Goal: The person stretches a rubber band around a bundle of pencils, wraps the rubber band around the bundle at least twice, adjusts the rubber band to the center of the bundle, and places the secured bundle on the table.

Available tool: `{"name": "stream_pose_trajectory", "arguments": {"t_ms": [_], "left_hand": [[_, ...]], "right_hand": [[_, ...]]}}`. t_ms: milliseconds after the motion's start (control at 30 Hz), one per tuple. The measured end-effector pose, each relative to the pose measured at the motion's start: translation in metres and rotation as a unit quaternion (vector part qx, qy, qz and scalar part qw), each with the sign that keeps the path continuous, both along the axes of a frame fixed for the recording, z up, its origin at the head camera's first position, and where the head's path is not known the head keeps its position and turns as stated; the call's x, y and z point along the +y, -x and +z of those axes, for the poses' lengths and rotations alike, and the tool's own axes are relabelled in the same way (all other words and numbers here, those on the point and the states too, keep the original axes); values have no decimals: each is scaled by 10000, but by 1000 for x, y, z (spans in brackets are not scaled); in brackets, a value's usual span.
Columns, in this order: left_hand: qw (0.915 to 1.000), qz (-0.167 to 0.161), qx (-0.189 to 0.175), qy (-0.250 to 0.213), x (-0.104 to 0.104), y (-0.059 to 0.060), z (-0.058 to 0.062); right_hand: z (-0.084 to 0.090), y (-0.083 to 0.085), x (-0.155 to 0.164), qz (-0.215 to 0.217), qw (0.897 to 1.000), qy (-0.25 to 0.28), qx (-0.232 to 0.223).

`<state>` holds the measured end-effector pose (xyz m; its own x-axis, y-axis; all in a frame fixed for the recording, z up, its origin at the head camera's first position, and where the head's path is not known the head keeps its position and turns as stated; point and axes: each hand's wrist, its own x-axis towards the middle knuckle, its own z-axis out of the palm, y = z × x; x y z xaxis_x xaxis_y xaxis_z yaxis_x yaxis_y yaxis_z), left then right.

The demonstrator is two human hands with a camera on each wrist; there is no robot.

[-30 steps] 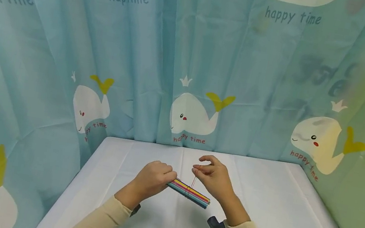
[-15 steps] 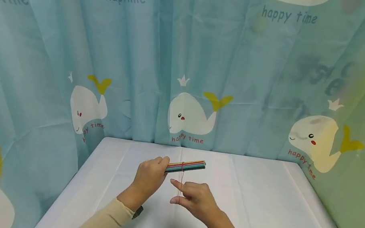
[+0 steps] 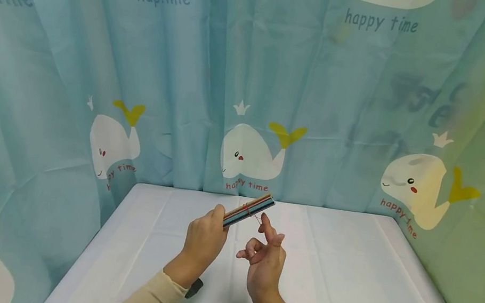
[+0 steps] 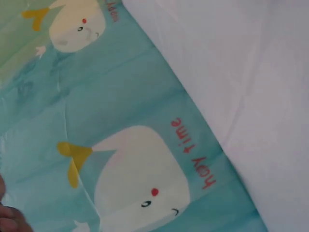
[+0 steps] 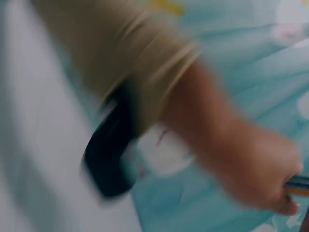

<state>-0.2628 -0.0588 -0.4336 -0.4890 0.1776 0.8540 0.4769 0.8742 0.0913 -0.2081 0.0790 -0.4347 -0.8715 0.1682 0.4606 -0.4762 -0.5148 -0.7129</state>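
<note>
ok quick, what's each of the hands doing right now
Left hand: grips one end of the bundle of coloured sticks.
Right hand: fingers curled, pulling the thin red rubber band looped round the bundle.

So the left hand (image 3: 204, 237) swung the pencils (image 3: 249, 210) around: a second ago they lay low over the middle of the table (image 3: 347, 278) with tips pointing right and toward the near edge, now they're lifted and tilted up toward the far edge. The right hand (image 3: 265, 258) went from above the bundle to below it, stretching the rubber band (image 3: 255, 217) down, and has now come up close under the pencils, band short.
</note>
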Motion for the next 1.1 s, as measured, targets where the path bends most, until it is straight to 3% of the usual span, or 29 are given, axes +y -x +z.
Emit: {"name": "stream_pose_trajectory", "arguments": {"t_ms": [67,133,400,600,733,933,1033,1100], "left_hand": [[9996,-7,275,9,-2,0,1],[9985,-34,534,84,-4,0,3],[9914,-180,1120,649,-16,2,7],[9783,-508,1621,1183,-32,8,11],[9695,-801,1750,1517,-42,11,17],[9594,-1200,1527,2047,-51,13,20],[9536,-1283,1544,2244,-54,14,22],[9489,-1275,1774,2276,-56,16,23]], "right_hand": [[10,-2,2,258,9961,477,-699],[16,0,6,402,9920,573,-1048],[20,13,31,884,9911,-137,-981],[25,18,44,1181,9837,-480,-1269],[29,22,54,1475,9685,-1261,-1558],[36,31,67,1924,9310,-2551,-1767],[37,34,70,2305,9193,-2675,-1736],[36,34,68,2642,9180,-2380,-1755]]}}
